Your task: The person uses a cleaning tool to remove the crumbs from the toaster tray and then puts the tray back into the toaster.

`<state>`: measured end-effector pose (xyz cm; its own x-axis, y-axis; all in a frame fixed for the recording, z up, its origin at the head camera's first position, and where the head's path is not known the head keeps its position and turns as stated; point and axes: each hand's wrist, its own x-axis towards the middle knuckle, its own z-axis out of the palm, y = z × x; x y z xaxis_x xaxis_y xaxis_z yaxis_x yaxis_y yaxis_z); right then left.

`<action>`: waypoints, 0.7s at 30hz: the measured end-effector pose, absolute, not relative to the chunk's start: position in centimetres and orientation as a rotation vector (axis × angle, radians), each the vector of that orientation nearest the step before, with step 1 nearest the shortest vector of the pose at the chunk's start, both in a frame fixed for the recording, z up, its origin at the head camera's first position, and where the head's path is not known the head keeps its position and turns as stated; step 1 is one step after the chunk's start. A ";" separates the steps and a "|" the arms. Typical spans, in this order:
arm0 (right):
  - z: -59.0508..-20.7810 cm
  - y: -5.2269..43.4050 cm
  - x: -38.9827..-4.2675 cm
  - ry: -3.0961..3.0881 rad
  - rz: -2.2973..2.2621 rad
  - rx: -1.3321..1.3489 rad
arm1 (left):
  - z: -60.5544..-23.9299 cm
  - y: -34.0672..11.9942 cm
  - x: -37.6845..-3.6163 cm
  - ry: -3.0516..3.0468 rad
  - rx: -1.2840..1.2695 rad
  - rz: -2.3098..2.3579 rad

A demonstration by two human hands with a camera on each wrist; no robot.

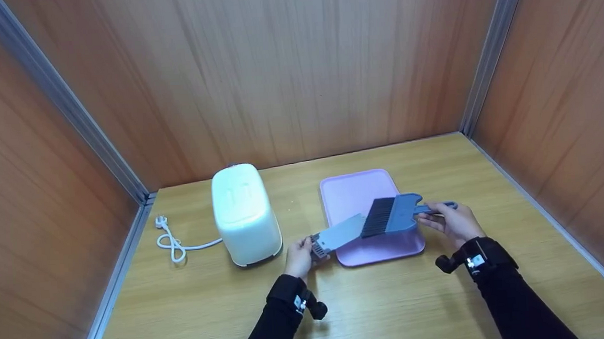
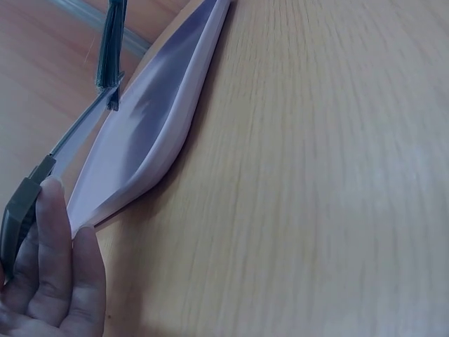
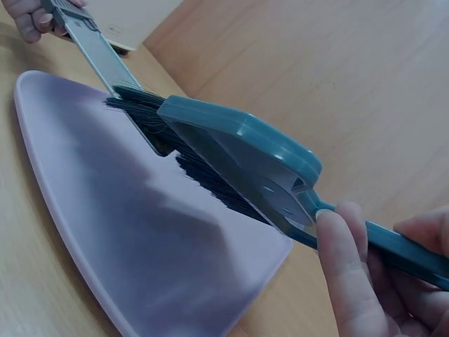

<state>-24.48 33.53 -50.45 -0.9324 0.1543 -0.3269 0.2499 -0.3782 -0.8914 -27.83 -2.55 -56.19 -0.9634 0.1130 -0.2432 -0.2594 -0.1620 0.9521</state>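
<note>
while only the head view catches the plug point(image 1: 161, 222) and cord point(image 1: 202, 246), left of the appliance point(image 1: 244, 212), the left wrist view shows the panel point(image 1: 343, 233) raised above the tray point(image 1: 353, 190), and the right wrist view shows bristles point(image 3: 215, 188) crossing the panel near its far end. a strip of table point(image 1: 297, 196) parts appliance and tray; the left hand point(image 1: 299, 258) sits at its near end, pinching the panel's grey end. the right hand point(image 1: 455, 223) grips the brush point(image 1: 403, 213) by its handle point(image 3: 407, 251), just past the tray's right rim, with open room on toward the right wall point(image 1: 561, 117). inside the low-walled tray shadow lies across the floor; panel and brush hang over it.
</note>
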 end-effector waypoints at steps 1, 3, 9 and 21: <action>-50.5 33.6 -24.4 1.718 -2.494 0.568 | -56.2 -2.6 -27.8 1.853 -0.168 2.214; -50.5 33.8 -24.4 1.718 -2.487 0.587 | -56.3 -2.7 -27.9 1.857 -0.163 2.206; -50.7 34.2 -24.1 1.700 -2.480 0.640 | -56.5 -2.9 -27.8 1.881 -0.156 2.194; -50.5 34.8 -23.7 1.637 -2.547 0.608 | -56.3 -3.1 -27.6 1.882 -0.177 2.207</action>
